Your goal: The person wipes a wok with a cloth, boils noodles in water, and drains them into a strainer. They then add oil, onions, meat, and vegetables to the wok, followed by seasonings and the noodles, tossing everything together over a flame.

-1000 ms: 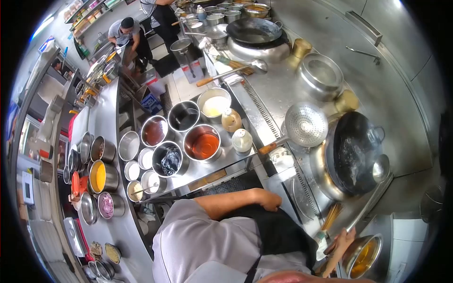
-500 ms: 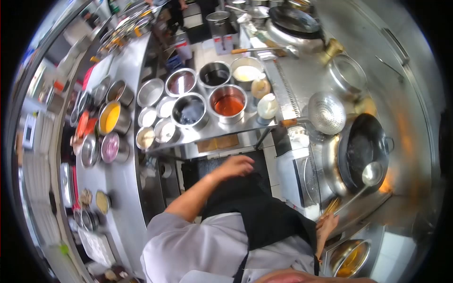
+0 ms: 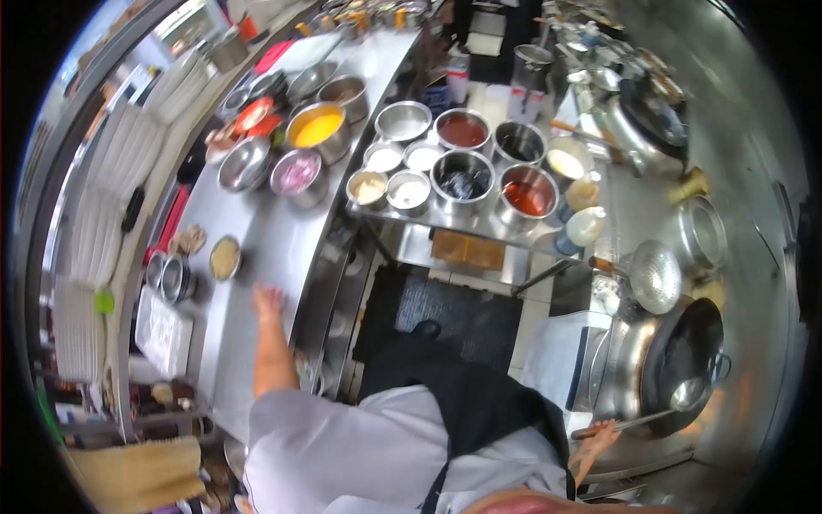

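My left hand [image 3: 268, 300] is over the steel counter on the left, with nothing visible in it and its fingers loosely apart, slightly blurred. The nearest thing to it is a small metal bowl [image 3: 225, 259] of pale, grainy food. On the right, my right hand [image 3: 599, 433] is closed around the handle of a ladle [image 3: 687, 396]. The ladle's bowl rests inside the near rim of a dark wok [image 3: 676, 364] on the stove.
Steel pots of sauces and powders, including a red sauce [image 3: 527, 199], fill the middle table. A perforated strainer [image 3: 656, 276] lies beyond the wok. Pots of yellow liquid [image 3: 317, 130] and chopped purple food [image 3: 296, 173] stand left. Stacked plates [image 3: 86, 325] line the shelf.
My left hand has swung left from in front of my body to over the counter. My view has turned left. My right hand still holds the ladle at the wok.
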`<control>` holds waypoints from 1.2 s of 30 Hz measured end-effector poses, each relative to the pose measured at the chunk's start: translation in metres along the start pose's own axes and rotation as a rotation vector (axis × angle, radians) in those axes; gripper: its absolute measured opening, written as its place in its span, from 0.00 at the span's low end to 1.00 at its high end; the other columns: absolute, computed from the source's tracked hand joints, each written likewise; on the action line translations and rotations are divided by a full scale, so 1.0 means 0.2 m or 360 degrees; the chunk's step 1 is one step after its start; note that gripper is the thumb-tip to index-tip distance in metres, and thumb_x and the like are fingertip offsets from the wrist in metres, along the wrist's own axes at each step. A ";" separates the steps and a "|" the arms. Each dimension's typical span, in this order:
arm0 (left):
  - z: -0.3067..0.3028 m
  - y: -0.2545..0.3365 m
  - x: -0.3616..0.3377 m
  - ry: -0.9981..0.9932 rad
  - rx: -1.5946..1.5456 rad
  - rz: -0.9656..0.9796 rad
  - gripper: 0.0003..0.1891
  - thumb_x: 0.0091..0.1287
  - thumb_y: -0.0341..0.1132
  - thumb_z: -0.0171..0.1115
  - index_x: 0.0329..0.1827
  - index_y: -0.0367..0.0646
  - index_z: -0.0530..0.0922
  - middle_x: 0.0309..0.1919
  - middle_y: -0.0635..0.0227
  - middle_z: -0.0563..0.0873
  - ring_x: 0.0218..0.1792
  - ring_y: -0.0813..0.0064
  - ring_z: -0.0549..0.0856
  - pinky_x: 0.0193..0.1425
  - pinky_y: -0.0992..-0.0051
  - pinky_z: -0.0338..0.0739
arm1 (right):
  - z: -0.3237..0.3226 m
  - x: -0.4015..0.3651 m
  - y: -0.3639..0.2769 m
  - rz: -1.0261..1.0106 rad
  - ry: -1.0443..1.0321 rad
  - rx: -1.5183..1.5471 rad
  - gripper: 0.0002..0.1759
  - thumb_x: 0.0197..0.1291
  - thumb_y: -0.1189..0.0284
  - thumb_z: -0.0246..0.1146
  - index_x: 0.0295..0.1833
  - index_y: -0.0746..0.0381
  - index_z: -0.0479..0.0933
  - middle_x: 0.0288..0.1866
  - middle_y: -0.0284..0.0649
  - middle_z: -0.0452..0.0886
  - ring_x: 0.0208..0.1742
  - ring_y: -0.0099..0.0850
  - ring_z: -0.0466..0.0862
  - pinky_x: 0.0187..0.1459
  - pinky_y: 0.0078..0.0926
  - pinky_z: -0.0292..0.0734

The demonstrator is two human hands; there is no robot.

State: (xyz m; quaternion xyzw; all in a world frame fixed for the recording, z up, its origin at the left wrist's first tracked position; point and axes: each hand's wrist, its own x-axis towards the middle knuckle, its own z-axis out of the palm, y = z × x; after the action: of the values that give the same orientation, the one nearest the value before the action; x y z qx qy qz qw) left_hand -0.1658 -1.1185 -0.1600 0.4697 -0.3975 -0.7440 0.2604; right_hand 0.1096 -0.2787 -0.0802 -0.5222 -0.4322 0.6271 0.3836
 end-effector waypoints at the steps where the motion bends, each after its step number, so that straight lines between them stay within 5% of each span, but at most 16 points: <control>1: -0.10 0.01 0.15 0.0064 -0.0030 0.0099 0.37 0.67 0.56 0.58 0.72 0.43 0.59 0.67 0.49 0.65 0.61 0.55 0.72 0.61 0.57 0.73 | 0.00 0.00 -0.01 0.0015 0.0014 -0.0036 0.07 0.64 0.74 0.57 0.46 0.57 0.67 0.27 0.31 0.70 0.22 0.23 0.71 0.21 0.19 0.70; 4: -0.25 0.14 0.32 0.0059 -0.0096 0.0125 0.37 0.61 0.56 0.64 0.69 0.46 0.64 0.63 0.53 0.68 0.47 0.63 0.76 0.53 0.62 0.75 | -0.01 0.03 0.05 0.0084 0.0105 -0.0069 0.18 0.66 0.71 0.57 0.59 0.52 0.63 0.26 0.30 0.69 0.18 0.20 0.69 0.16 0.18 0.67; 11: -0.11 0.42 0.43 0.0359 -0.0022 -0.0035 0.25 0.65 0.47 0.61 0.60 0.44 0.69 0.54 0.55 0.75 0.40 0.66 0.81 0.44 0.68 0.80 | 0.15 -0.11 0.12 -0.0082 0.0173 -0.0314 0.25 0.60 0.80 0.51 0.63 0.57 0.60 0.33 0.37 0.71 0.16 0.21 0.68 0.14 0.18 0.66; 13: -0.13 0.46 0.52 0.0187 -0.0031 -0.0003 0.20 0.66 0.45 0.59 0.55 0.43 0.71 0.48 0.57 0.78 0.35 0.67 0.82 0.42 0.69 0.81 | 0.17 -0.15 0.12 -0.0064 0.0065 -0.0289 0.32 0.57 0.83 0.49 0.69 0.57 0.57 0.36 0.39 0.72 0.15 0.22 0.68 0.12 0.19 0.65; 16: -0.11 0.49 0.56 0.0135 -0.0001 0.0059 0.17 0.68 0.44 0.57 0.49 0.39 0.75 0.35 0.62 0.82 0.33 0.69 0.84 0.41 0.69 0.82 | 0.22 -0.15 0.14 -0.0203 0.0156 -0.0467 0.09 0.59 0.78 0.54 0.46 0.60 0.66 0.26 0.34 0.68 0.16 0.23 0.69 0.15 0.20 0.67; 24: -0.05 0.64 0.55 -0.0077 -0.0055 -0.0055 0.13 0.70 0.34 0.54 0.49 0.32 0.74 0.35 0.57 0.82 0.33 0.65 0.86 0.38 0.72 0.87 | 0.17 0.02 0.22 -0.0487 0.0162 -0.0880 0.12 0.59 0.81 0.52 0.48 0.60 0.69 0.23 0.32 0.68 0.16 0.21 0.68 0.14 0.19 0.66; 29: -0.07 0.68 0.49 -0.0174 -0.0185 0.0138 0.12 0.68 0.31 0.57 0.48 0.30 0.73 0.38 0.58 0.82 0.31 0.70 0.84 0.33 0.80 0.86 | 0.09 0.12 0.20 -0.0572 0.0214 -0.0484 0.12 0.60 0.81 0.53 0.50 0.60 0.69 0.23 0.30 0.69 0.15 0.19 0.67 0.13 0.18 0.63; 30: -0.05 0.69 0.45 -0.0198 -0.0207 0.0187 0.12 0.68 0.31 0.57 0.48 0.30 0.73 0.39 0.58 0.82 0.31 0.70 0.84 0.33 0.80 0.86 | -0.03 0.26 0.26 -0.0664 0.0204 -0.0638 0.16 0.60 0.78 0.55 0.55 0.62 0.68 0.31 0.34 0.71 0.22 0.21 0.70 0.19 0.19 0.67; 33: 0.11 0.76 0.23 -0.0450 -0.0327 0.0383 0.13 0.67 0.32 0.59 0.47 0.30 0.73 0.40 0.59 0.81 0.33 0.70 0.83 0.36 0.81 0.85 | -0.08 0.28 0.13 -0.0590 0.0186 -0.0897 0.17 0.61 0.75 0.57 0.56 0.63 0.70 0.35 0.37 0.75 0.27 0.24 0.75 0.23 0.22 0.71; 36: 0.30 0.89 0.26 -0.0333 -0.0292 0.0038 0.12 0.67 0.32 0.59 0.46 0.31 0.74 0.39 0.59 0.81 0.33 0.71 0.83 0.36 0.80 0.85 | -0.03 0.15 -0.08 -0.0476 0.0024 -0.0800 0.14 0.61 0.73 0.58 0.52 0.63 0.71 0.33 0.38 0.77 0.27 0.26 0.77 0.24 0.24 0.73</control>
State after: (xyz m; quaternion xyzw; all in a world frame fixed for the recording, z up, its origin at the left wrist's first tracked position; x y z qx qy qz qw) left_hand -0.2395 -1.2359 -0.0219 0.3589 -0.3585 -0.8190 0.2682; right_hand 0.1118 -0.2451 -0.0750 -0.5360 -0.6435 0.4329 0.3335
